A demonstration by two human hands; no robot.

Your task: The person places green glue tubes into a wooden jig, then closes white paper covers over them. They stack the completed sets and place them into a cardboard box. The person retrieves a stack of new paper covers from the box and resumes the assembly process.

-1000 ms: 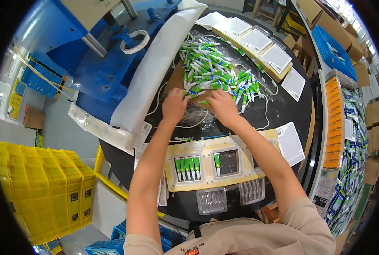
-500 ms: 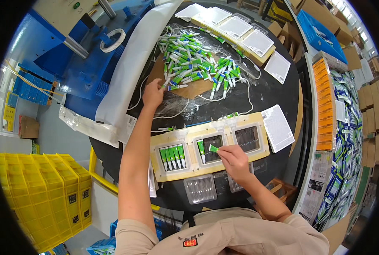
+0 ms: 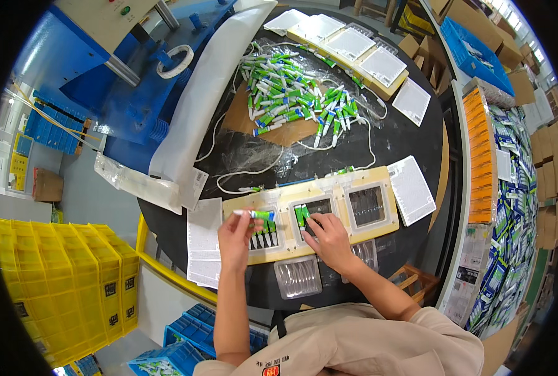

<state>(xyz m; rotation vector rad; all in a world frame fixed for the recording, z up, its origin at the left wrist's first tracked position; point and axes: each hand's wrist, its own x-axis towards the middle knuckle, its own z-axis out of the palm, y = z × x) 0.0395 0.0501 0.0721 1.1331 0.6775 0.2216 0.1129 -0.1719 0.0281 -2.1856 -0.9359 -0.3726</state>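
Working at a round black table point(image 3: 410, 139), noting two clear ribbed trays point(image 3: 298, 279) nearest the body, then a cream frame point(image 3: 285, 224) just beyond. Pinching a small tube point(image 3: 261, 215) near its white end with left hand point(image 3: 234, 241), thumb against fingers, holding it nearly level above the left opening and partly hiding a row of tubes point(image 3: 271, 233). Resting right hand point(image 3: 332, 241) at the middle opening, fingers bent beside two tubes point(image 3: 298, 216); not managing to tell gripping from touching. Possibly risking a dropped tube through too light a left pinch, or knocking the row askew by dipping the left wrist. Perhaps risking a crooked tube by dragging right fingertips. Looking farther, seeing a heap of tubes point(image 3: 279, 94) on brown cardboard point(image 3: 238, 116), then white cards point(image 3: 351, 44) along the far edge.
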